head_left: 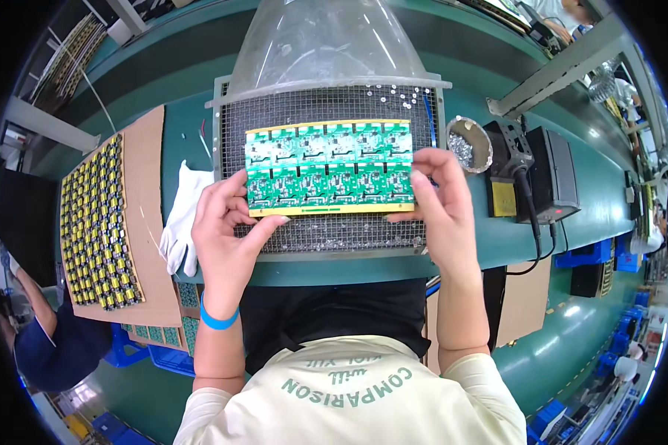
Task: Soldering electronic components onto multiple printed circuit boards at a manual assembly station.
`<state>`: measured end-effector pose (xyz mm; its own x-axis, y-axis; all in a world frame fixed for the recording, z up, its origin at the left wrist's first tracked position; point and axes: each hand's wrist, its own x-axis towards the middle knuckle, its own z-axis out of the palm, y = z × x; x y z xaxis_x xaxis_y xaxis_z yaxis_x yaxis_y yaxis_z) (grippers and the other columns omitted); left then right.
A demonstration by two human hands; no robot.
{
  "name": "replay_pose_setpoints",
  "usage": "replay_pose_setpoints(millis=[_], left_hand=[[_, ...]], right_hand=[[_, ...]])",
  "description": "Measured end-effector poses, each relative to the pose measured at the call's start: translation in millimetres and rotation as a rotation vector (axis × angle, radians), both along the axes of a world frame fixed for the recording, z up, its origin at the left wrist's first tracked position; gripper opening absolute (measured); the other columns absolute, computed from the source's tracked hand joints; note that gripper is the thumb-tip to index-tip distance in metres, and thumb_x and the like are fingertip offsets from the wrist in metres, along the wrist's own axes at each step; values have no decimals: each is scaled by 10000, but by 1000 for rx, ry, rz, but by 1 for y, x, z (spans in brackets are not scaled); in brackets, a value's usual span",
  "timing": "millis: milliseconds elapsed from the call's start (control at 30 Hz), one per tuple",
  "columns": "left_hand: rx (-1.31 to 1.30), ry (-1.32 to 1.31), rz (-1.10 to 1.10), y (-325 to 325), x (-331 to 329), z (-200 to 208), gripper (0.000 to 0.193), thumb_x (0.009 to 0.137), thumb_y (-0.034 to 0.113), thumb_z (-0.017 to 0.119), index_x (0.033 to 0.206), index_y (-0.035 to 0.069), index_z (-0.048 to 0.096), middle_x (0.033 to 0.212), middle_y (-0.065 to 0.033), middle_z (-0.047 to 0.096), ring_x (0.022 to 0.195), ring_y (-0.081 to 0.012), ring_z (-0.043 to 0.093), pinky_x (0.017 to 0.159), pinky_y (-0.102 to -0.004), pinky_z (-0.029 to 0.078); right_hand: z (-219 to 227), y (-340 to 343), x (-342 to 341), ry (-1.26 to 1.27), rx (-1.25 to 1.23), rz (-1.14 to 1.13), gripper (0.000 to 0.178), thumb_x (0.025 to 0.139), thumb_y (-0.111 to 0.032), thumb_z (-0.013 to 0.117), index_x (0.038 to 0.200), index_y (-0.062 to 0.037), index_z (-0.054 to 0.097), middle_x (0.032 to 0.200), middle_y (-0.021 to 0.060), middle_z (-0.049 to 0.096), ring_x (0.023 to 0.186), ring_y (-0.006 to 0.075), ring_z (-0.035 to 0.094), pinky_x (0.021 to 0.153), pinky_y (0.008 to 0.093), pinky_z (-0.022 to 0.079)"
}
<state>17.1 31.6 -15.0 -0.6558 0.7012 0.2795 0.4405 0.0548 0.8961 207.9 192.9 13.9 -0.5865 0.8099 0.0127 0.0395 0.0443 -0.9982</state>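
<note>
Green workbench (312,274): cardboard (150,248) at left bears rows of yellow-and-black boards (100,222); then white glove (184,222). Left hand (221,222) grips lower-left corner of green circuit panel (330,167), over mesh tray (312,105); right hand (447,200) grips its right edge. Round cup (482,165), black box (554,174) follow.

The circuit-board sheet (330,175) at mid-frame looks smooth and glossy, above a rough metal mesh (274,107). The hood (326,44) at the top is shiny, translucent plastic. The cardboard (152,282) at left is matt, the glove (185,219) soft cloth, the worktop (490,245) smooth.
</note>
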Motion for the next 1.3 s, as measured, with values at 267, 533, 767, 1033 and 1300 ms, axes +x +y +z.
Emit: replay_pose_setpoints(millis=[267,533,767,1033,1300], left_hand=[[282,-200,-111,-25,14,26,640,626,-110,744,1212,-75,491,1082,-81,501,965,-146,565,792,-241,516],[302,-205,-64,-36,18,31,642,627,60,818,1177,-80,517,1019,-53,515,859,-88,512,742,-199,418],[331,-175,-49,-39,21,36,672,617,133,844,1166,-80,521,948,-27,501,791,-69,473,702,-186,380],[347,-199,-32,-42,26,41,687,598,156,863,1154,-63,523,947,-24,478,809,-73,479,737,-185,399],[343,-232,-14,-44,35,52,704,570,124,878,1151,-53,523,941,-15,464,792,-65,449,714,-181,390]], right_hand=[[20,-21,25,508,-405,84,234,938,-36,452,1163,-12,390,1040,124,612,874,99,615,683,213,538],[32,-35,32,497,-317,18,275,921,-51,503,1173,-1,405,974,89,612,688,15,486,531,132,343],[40,-40,38,513,-289,31,294,912,-57,519,1175,2,400,986,103,616,716,29,508,571,139,365],[42,-43,39,587,-284,62,295,902,-31,499,1171,15,386,1008,135,608,880,108,571,767,208,443],[42,-44,39,570,-240,13,302,904,-55,487,1172,30,376,1025,153,606,919,136,582,811,235,448]])
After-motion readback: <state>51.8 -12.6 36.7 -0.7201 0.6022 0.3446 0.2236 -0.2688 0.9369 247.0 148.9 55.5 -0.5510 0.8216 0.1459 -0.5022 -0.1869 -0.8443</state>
